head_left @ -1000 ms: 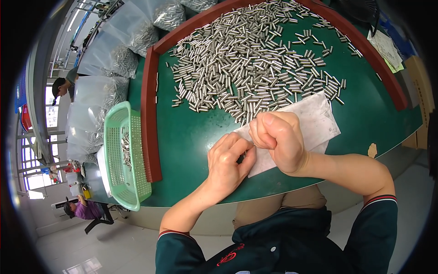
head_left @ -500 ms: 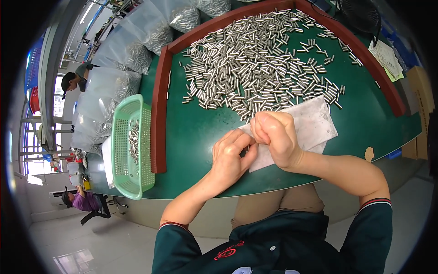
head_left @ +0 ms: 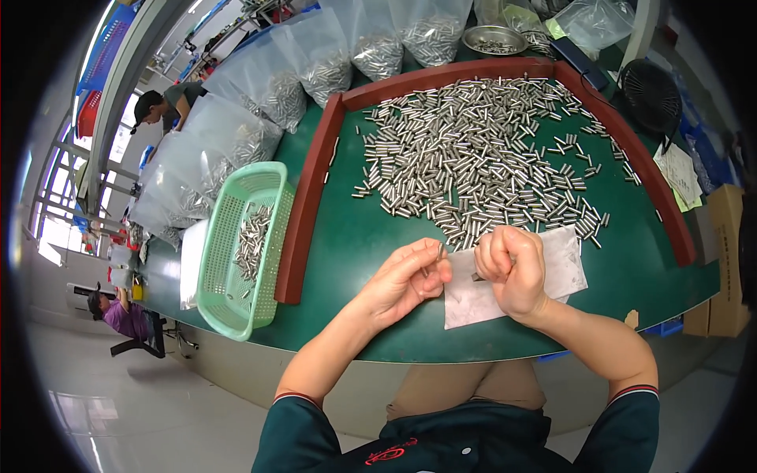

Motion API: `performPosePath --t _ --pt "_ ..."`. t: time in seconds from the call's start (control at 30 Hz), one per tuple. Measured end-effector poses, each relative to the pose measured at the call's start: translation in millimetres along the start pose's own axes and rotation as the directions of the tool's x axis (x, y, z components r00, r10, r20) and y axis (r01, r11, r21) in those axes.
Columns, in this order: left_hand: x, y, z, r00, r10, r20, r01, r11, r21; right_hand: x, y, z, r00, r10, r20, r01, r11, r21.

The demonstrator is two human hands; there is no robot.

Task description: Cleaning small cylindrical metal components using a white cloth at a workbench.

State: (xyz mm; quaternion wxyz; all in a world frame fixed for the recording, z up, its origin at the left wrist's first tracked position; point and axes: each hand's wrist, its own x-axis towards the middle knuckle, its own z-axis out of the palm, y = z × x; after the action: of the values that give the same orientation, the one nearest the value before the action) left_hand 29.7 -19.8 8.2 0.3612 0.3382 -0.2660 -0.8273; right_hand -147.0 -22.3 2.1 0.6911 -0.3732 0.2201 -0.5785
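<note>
A red stitched emblem [head_left: 386, 455] marks the chest of the dark green short-sleeved shirt [head_left: 505, 449]. The brown cardboard carton [head_left: 727, 260] beyond the tabletop's right edge carries a column of dark print, and a creased white paper [head_left: 676, 177] by that edge bears marks too small to make out.

Both forearms reach up over the near edge of the green tabletop [head_left: 359, 252]. The left hand [head_left: 406, 284] is turned partly palm-up, its fingers curled and thumb and forefinger pinched on a short silvery metal pin [head_left: 439, 251]. The right hand [head_left: 516, 272] is folded into a fist above a smudged white sheet [head_left: 473, 303] near the tabletop's near edge; a grey end pokes out at its left side, though what it belongs to cannot be told.

A broad heap of similar pins [head_left: 473, 150] covers the tabletop's middle and far part, inside a dark red raised border [head_left: 303, 221]. Outside that border, toward the left edge, a pale green perforated plastic basket [head_left: 207, 276] holds a smaller pile of pins. Clear plastic bags [head_left: 276, 94] of pins line the left and far sides, and a round steel bowl [head_left: 473, 34] beyond the border's far side holds small metal pieces.
</note>
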Motion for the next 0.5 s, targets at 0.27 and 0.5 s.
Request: performPosePath --t 0.27,0.5 --pt "0 3 0 1.000 0.005 -0.003 -0.005 0.998 -0.058 5 -1 0 1.000 0.025 -0.017 -0.024 0.999 0.048" --pt "1 4 6 0.997 0.063 -0.046 -0.060 0.996 0.059 4 -1 -2 0.999 0.035 -0.020 -0.034 0.997 0.062"
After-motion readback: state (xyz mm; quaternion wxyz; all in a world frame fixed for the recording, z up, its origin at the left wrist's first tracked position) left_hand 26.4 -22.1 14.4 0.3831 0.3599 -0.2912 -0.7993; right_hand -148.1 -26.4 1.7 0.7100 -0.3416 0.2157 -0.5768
